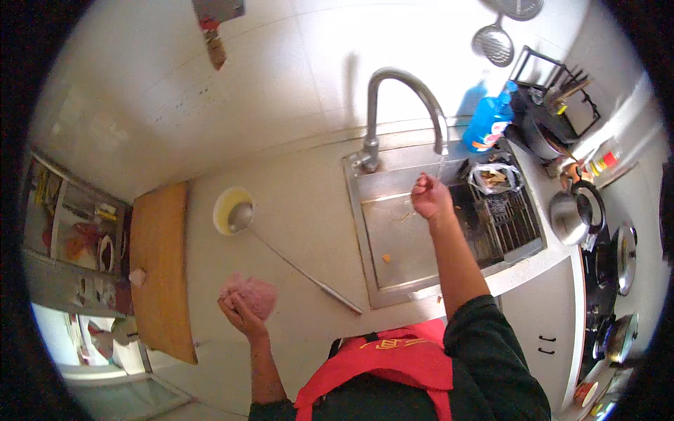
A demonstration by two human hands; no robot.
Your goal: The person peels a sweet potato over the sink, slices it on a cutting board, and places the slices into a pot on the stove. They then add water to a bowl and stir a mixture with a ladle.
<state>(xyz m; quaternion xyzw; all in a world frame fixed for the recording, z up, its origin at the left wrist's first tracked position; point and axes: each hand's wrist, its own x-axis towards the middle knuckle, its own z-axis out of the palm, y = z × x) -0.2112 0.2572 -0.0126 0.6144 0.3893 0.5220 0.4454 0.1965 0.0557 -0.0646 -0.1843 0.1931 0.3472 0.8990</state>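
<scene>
My left hand [245, 316] holds a fluffy pink cloth or sponge-like bundle [253, 296] above the countertop, left of my red apron. My right hand [430, 197] is over the stainless steel sink [405, 252], just below the spout of the curved faucet [408, 76]; its fingers are curled, and whether they hold something small cannot be told. A thin stream of water seems to fall by the fingers. A long-handled metal ladle [305, 271] rests with its bowl in a pale yellow bowl [219, 210] on the counter.
A wooden board [160, 263] lies on the counter's left. Right of the basin are a drain rack [508, 221], a plastic bag of scraps [495, 181] and a blue detergent bottle [487, 123]. Farther right stand a steel pot [566, 218] and a stove [595, 294] with lidded pans.
</scene>
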